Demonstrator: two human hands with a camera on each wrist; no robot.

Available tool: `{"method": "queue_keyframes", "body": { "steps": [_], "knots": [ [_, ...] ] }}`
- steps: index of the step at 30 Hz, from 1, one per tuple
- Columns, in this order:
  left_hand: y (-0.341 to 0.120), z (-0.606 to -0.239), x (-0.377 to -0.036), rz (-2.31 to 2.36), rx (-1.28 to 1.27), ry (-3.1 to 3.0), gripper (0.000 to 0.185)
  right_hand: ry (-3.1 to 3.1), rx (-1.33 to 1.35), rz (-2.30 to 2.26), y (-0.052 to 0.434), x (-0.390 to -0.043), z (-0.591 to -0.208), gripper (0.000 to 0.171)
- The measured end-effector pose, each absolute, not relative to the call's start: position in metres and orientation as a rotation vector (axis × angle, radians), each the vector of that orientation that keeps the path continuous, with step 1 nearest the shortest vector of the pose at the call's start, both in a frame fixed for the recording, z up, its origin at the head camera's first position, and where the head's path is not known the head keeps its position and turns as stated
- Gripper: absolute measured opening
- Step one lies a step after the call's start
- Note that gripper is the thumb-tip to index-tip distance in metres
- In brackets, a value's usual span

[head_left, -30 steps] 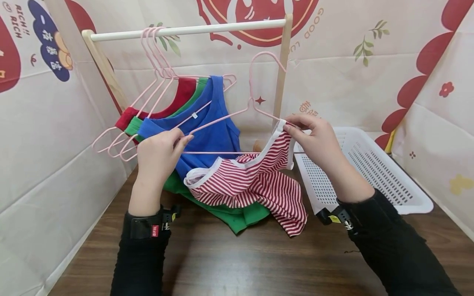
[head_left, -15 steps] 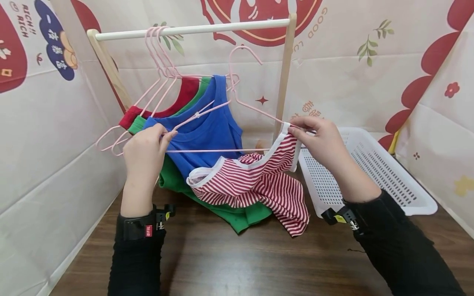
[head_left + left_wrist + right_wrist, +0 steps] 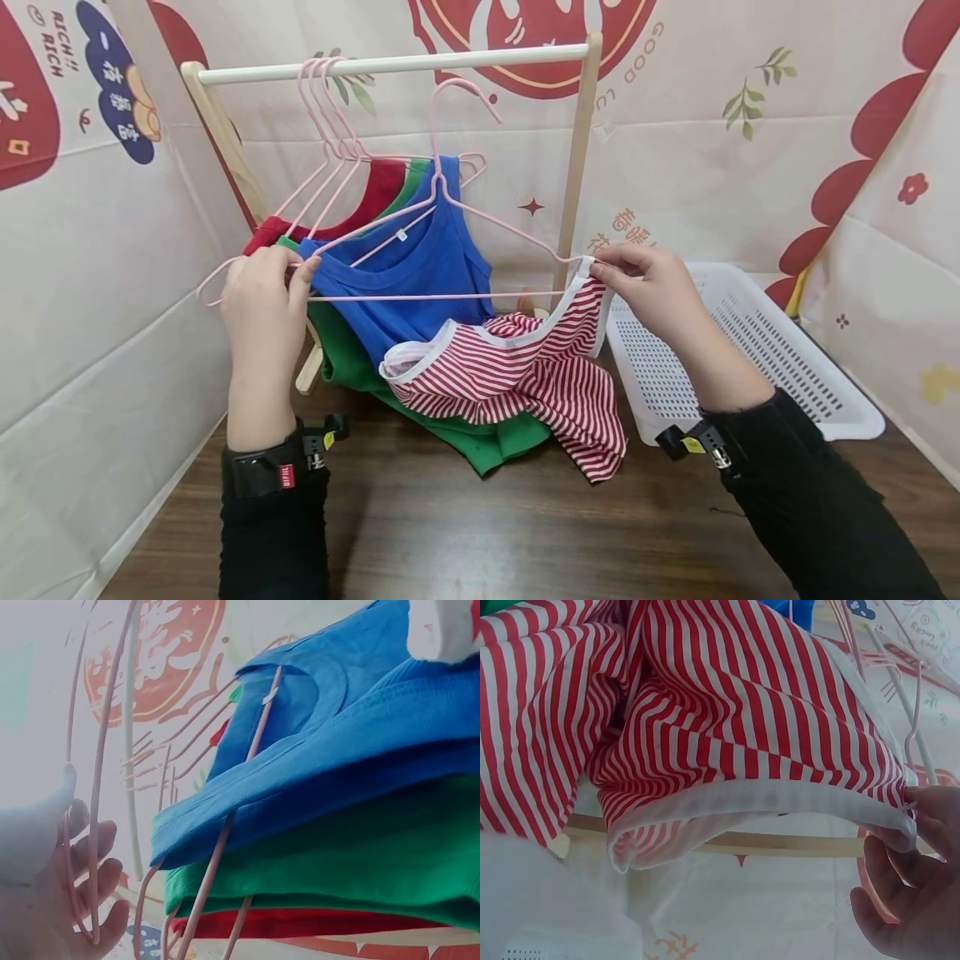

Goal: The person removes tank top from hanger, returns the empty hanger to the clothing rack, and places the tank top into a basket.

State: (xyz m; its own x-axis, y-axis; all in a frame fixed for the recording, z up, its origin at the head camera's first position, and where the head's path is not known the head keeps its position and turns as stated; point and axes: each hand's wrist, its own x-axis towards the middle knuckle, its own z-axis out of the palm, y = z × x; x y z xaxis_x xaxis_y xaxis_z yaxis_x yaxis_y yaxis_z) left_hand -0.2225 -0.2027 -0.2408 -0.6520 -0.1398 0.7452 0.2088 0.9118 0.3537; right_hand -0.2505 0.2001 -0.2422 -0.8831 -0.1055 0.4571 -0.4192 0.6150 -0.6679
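My left hand (image 3: 262,304) grips the left end of a pink hanger (image 3: 433,125), its hook upright. My right hand (image 3: 652,287) pinches a white-edged shoulder strap of a red-and-white striped tank top (image 3: 480,367), with the hanger's right end inside that strap. The rest of the striped top droops below the hanger's lower bar, its other strap hanging loose. In the left wrist view, curled fingers (image 3: 105,877) lie around the hanger's rounded end. The right wrist view shows the striped top's white-trimmed opening (image 3: 750,799) beside my thumb and fingers.
Behind stands a clothes rack (image 3: 397,63) bearing blue (image 3: 442,275), green (image 3: 480,442) and red (image 3: 386,187) tank tops on pink hangers. A white perforated basket (image 3: 765,350) sits at right on the wooden table (image 3: 480,533). Printed cloth walls enclose the back and sides.
My left hand has moved left with the hanger, whose hook has shifted left, away from the right post. My right hand keeps its pinch on the strap, almost in place.
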Motion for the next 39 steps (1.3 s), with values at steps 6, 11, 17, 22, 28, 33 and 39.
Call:
{"method": "queue_keyframes", "body": {
  "steps": [6,11,17,22,28,33,39],
  "knots": [
    [-0.208,-0.237,-0.216,-0.557,0.008,-2.207,0.041,-2.486,0.413,1.153,0.202,-0.255,-0.243,0.027],
    [-0.211,-0.237,-0.213,-0.522,0.052,-2.2,0.043,-2.506,0.405,1.139,0.205,-0.258,-0.243,0.033],
    [-0.213,-0.239,-0.212,-0.503,0.082,-2.204,0.046,-2.516,0.354,1.13,0.208,-0.262,-0.245,0.032],
    [-0.214,-0.24,-0.211,-0.501,0.12,-2.2,0.046,-2.542,0.347,1.12,0.209,-0.265,-0.246,0.03],
    [-0.209,-0.242,-0.21,-0.46,0.142,-2.246,0.049,-2.582,0.403,1.076,0.206,-0.27,-0.246,0.028],
    [-0.205,-0.242,-0.211,-0.458,0.13,-2.251,0.05,-2.638,0.444,1.031,0.204,-0.272,-0.246,0.023],
    [-0.203,-0.245,-0.212,-0.409,0.093,-2.244,0.048,-2.698,0.458,1.01,0.202,-0.269,-0.246,0.025]
  ]
}}
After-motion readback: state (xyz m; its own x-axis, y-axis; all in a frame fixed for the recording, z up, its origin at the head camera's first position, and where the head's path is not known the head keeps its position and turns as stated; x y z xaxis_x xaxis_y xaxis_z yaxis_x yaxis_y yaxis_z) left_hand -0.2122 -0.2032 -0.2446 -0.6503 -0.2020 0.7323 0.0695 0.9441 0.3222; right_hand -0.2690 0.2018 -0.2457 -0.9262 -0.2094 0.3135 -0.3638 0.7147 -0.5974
